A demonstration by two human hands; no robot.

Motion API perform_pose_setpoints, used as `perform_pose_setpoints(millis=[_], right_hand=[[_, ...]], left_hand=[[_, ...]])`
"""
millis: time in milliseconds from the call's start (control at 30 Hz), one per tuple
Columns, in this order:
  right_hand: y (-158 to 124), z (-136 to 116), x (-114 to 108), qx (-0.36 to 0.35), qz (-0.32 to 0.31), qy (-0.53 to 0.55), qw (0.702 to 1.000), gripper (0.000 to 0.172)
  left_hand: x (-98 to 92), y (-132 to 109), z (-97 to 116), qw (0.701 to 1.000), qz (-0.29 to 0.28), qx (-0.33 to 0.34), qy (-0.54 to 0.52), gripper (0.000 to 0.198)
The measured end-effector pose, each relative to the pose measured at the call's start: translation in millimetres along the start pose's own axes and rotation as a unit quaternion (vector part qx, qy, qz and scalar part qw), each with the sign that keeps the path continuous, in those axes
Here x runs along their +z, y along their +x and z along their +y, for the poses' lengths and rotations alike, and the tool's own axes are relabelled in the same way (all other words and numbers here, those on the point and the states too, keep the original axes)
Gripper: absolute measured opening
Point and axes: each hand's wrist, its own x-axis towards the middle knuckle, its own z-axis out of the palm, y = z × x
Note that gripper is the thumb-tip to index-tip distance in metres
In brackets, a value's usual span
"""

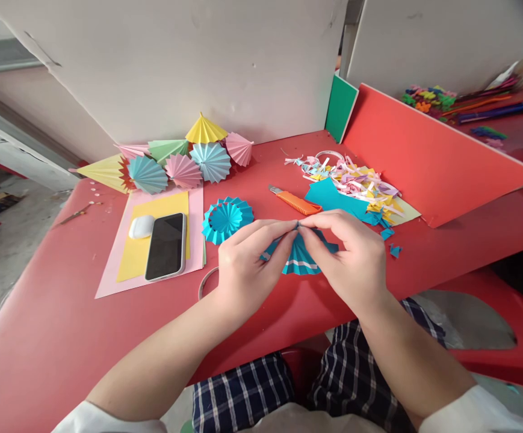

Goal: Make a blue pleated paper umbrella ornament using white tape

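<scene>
My left hand [254, 255] and my right hand [349, 255] meet in front of me, thumbs and forefingers pinching the narrow top of a blue pleated paper fan [301, 255]. Its folds spread downward between the hands, and a white strip crosses them near the lower edge. Both hands partly cover its sides. Just left of my left hand lies a blue pleated paper rosette [226, 221] on the red table. Beyond the hands are an orange utility knife [297, 200] with its blade showing and a piece of blue paper [337, 199].
Several folded paper umbrellas [166, 168] stand at the back left. A phone [166, 246] and a white case [141, 227] rest on paper sheets [112, 273]. Paper scraps [355, 177] are heaped before a red board [423, 150]. A tape roll [204, 282] is partly hidden by my left hand.
</scene>
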Motion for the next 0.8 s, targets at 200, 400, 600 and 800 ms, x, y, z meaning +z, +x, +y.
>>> perform_pose_setpoints(millis=[200,400,600,800], right_hand=[[1.7,5.0,-2.9,0.081,-0.011,0.041,0.996,0.007],[4.8,8.6,-6.8,0.167,-0.016,0.09,0.982,0.006],[6.1,8.8,-6.0,0.18,-0.021,0.111,0.977,0.009],[3.0,11.5,-1.2,0.155,0.0,0.117,0.981,0.009]], left_hand=[[-2.8,5.5,0.4,0.999,-0.031,-0.031,-0.027,0.013],[-3.8,9.3,-3.8,0.992,-0.069,-0.092,-0.051,0.017],[-5.6,11.4,-4.2,0.991,-0.074,-0.091,-0.07,0.017],[-5.6,11.6,-6.4,0.992,-0.081,-0.041,-0.083,0.019]])
